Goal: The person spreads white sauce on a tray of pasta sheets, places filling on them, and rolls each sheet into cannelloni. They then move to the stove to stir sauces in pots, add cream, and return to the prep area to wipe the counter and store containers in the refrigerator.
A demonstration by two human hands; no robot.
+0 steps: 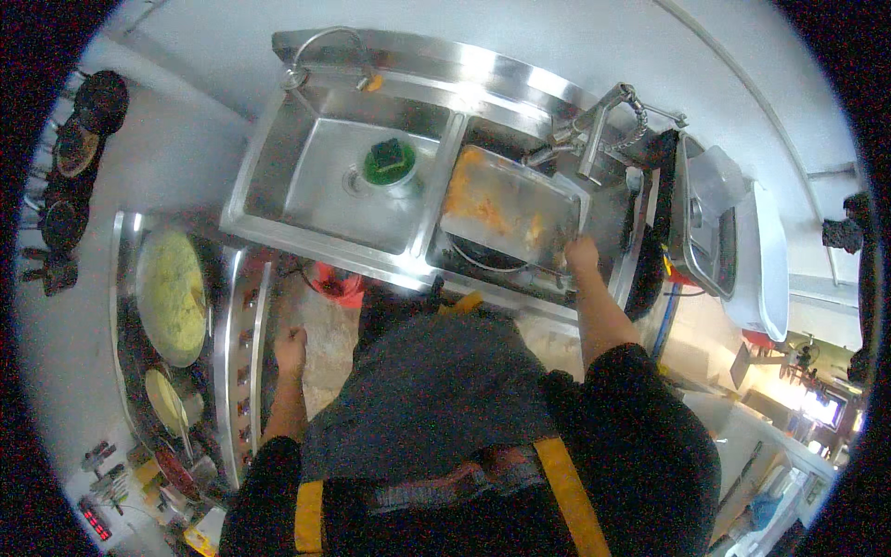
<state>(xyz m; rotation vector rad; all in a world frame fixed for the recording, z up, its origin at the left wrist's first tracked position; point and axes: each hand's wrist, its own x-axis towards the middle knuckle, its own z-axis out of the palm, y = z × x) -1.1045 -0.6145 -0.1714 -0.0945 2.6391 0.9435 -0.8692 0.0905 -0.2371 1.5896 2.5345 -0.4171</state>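
Right hand (pixel 581 254) closed on the near-right corner of a steel sheet pan (pixel 509 206), left hand (pixel 290 348) curled into a loose fist with nothing to be seen in it: that is how the two stand. The sheet pan lies slantwise over the right basin of the double sink, its left edge near the divider and its near edge toward the sink's front rim (pixel 316 249). It should handle as a stiff, thin-walled piece, fairly light for its breadth and not fragile; the orange-brown residue across it is likely greasy, so the face would slip under the fingers. Its rim gives the surest hold, and a second grip at the far-left corner would balance it, since one corner alone lets it twist. The right forearm reaches forward from the lower right, the fist coming down over the rim; the left arm hangs well apart, outside the sink's front edge. Partly under the sheet pan sits a dark round pan (pixel 484 252); whether they touch, I cannot tell. Just beyond is the faucet (pixel 594 153), and in the left basin, toward the divider, a green bowl (pixel 394 174) carries a dark scouring pad (pixel 387 151).
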